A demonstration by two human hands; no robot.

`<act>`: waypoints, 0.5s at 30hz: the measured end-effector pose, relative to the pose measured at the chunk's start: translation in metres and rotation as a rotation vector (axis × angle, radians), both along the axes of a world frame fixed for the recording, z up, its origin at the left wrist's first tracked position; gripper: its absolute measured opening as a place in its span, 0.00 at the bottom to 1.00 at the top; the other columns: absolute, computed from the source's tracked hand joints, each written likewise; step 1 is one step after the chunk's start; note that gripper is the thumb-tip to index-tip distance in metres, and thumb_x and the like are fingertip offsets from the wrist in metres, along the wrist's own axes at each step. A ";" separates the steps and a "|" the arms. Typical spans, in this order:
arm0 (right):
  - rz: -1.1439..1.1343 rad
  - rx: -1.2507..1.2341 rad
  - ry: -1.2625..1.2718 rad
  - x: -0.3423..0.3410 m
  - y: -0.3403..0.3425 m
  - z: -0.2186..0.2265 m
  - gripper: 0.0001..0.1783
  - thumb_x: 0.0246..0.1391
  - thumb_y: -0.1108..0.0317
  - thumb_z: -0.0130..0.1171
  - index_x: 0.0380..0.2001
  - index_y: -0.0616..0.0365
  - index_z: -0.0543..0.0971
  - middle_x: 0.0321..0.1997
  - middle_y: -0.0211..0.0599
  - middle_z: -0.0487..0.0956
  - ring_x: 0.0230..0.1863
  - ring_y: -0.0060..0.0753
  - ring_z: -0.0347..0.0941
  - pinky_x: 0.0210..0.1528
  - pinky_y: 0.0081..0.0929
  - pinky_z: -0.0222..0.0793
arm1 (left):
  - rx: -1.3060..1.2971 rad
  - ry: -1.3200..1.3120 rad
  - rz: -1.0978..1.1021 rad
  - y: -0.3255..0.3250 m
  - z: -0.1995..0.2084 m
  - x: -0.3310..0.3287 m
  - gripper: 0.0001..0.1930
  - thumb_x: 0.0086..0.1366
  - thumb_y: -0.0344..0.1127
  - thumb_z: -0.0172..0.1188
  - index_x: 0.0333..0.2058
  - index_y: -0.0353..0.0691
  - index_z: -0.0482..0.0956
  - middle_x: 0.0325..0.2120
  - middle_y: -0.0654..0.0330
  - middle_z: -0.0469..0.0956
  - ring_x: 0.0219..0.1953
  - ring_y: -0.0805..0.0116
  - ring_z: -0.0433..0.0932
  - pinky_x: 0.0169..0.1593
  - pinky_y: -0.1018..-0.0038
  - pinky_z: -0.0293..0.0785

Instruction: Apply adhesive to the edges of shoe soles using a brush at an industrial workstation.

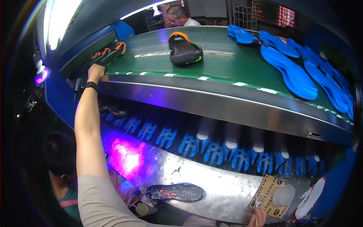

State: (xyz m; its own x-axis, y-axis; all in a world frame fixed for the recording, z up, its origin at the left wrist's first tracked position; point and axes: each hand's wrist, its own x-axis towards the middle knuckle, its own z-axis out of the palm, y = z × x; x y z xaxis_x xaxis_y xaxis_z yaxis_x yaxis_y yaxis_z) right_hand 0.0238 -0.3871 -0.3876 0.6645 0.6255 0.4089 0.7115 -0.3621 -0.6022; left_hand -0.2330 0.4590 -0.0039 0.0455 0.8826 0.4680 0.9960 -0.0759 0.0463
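Observation:
My left arm stretches across to the far left end of the green conveyor belt (147,66). There my left hand (96,71), with a dark band at the wrist, is closed beside the near end of a black shoe sole with orange and green edges (113,55). Its fingertips are hidden, so whether it grips that sole is unclear. Low in the view, my right hand (258,218) pinches a thin light-coloured handle at the corner of a printed cardboard piece (264,191). A white round dish (283,195) sits on that cardboard. A dark sole (177,192) lies on the metal bench.
A black and orange shoe piece (185,51) stands mid-belt. Several blue soles (289,72) crowd its right side. Below the belt runs a row of blue clamp-like holders (189,145). A white shoe (311,197) rests at bench right. People are at far side (177,16) and lower left (62,181).

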 end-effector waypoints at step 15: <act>0.075 0.121 -0.121 -0.003 0.001 -0.009 0.15 0.63 0.75 0.54 0.51 0.67 0.82 0.50 0.49 0.84 0.56 0.59 0.75 0.61 0.51 0.68 | 0.567 -0.580 -0.350 -0.146 -0.045 0.021 0.23 0.43 0.42 0.81 0.25 0.34 0.76 0.23 0.45 0.81 0.30 0.46 0.81 0.39 0.56 0.75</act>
State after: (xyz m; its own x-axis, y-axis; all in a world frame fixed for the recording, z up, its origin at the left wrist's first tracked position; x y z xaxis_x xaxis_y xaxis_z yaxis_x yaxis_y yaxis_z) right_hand 0.0211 -0.3864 -0.3968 0.5592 0.6130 0.5581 0.8037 -0.2357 -0.5464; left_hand -0.2116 0.3126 -0.0492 -0.1113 0.4901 0.8645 0.7429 -0.5368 0.4000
